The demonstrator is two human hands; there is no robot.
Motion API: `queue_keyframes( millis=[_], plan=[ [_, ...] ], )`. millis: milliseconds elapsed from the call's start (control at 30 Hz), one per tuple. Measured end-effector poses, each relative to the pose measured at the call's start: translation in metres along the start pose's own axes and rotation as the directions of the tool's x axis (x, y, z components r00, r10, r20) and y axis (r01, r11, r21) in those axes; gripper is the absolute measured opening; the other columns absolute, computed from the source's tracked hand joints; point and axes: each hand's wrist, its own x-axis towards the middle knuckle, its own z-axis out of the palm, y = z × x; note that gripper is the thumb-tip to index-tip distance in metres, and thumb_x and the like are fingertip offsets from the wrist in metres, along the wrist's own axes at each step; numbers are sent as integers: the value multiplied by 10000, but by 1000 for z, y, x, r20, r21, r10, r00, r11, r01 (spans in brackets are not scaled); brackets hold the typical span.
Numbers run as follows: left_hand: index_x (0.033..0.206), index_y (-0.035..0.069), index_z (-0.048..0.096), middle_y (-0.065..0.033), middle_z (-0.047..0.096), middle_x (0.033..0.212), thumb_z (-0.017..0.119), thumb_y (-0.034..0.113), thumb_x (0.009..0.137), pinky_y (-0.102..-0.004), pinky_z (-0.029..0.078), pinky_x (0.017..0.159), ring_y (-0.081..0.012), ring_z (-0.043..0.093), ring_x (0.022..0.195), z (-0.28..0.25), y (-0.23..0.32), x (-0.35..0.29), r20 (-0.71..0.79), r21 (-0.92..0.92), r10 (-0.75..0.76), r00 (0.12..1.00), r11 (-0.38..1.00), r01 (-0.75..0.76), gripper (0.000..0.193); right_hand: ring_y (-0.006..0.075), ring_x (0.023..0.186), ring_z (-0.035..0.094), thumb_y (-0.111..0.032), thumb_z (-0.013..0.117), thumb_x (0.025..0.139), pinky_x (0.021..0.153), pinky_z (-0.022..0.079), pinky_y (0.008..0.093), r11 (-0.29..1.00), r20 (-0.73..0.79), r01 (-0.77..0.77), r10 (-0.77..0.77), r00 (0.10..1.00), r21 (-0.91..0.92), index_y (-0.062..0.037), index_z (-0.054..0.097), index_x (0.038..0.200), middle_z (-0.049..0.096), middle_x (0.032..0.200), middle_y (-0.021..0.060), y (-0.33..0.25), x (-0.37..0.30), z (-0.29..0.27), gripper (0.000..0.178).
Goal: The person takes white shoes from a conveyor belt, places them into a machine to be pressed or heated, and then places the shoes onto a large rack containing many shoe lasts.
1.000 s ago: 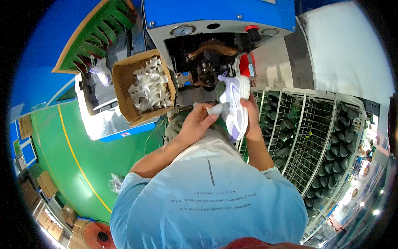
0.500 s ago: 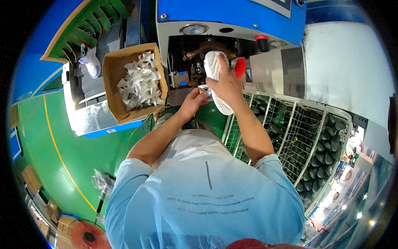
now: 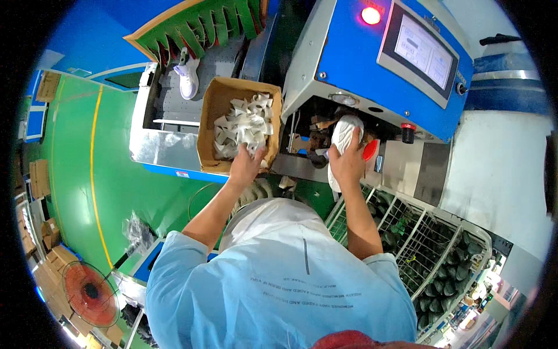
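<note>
A white shoe (image 3: 347,131) is upright in front of the blue machine's opening, its patterned sole facing up toward me. My right hand (image 3: 349,166) is closed around its side. A bright red piece (image 3: 370,149) shows just right of the shoe; whether it touches the shoe I cannot tell. My left hand (image 3: 246,167) reaches over the near wall of a cardboard box (image 3: 207,136). Its thumb and fingers are apart at the heap of curled white scraps (image 3: 247,125) inside, with nothing visible between them.
The blue machine (image 3: 372,58) has a lit red lamp, a screen and a red knob. Left of the box, a white shoe (image 3: 188,81) sits on a conveyor under green curtain strips (image 3: 200,29). A wire rack (image 3: 407,232) with dark shoe-shaped pieces stands right; a fan (image 3: 90,289) lower left.
My left hand has gone from beside the shoe, where it pinched something white, to the scraps in the box. My right hand still grips the shoe. The view has swung right.
</note>
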Motion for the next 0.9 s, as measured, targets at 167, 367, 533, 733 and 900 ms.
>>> queue_keyframes(
  millis=[167,367,533,733,900],
  plan=[
    [1336,-70,517,-241,697,1115,597,384,1009,-408,533,903,-383,681,989,16,5,-8,248,48,313,917,941,-335,565,485,906,677,-386,687,903,690,576,505,988,-327,147,-122,937,51,-16,217,1589,560,1194,441,2,-17,13,911],
    [1337,32,558,-145,701,1074,514,603,998,-384,538,820,-246,669,904,63,66,-32,844,-420,173,508,802,425,666,465,904,667,-322,760,841,685,576,479,971,-365,210,-156,918,115,-80,280,1589,576,1212,338,20,-128,-5,921],
    [1538,157,395,-166,602,1387,204,804,959,-488,451,1070,-333,630,1191,60,74,-50,972,-108,229,-57,647,755,890,427,973,681,-474,771,834,845,562,456,938,25,200,-216,976,282,-114,477,1507,668,1121,265,9,-188,-76,818],
    [1451,84,497,-137,566,1429,435,510,982,-540,405,1111,-335,543,1309,60,27,-39,991,-107,133,13,731,674,636,233,970,667,-607,688,881,843,570,372,59,376,-389,160,912,919,0,353,1522,673,1137,163,10,-112,-15,944],
    [1333,40,572,-119,642,1295,504,446,1022,-433,490,1004,-269,619,1182,50,-5,-38,967,-233,151,204,844,482,515,229,1045,659,-148,805,861,833,584,364,-655,297,-61,255,920,753,-45,512,1469,662,1251,108,-16,-132,17,683]
  ],
)
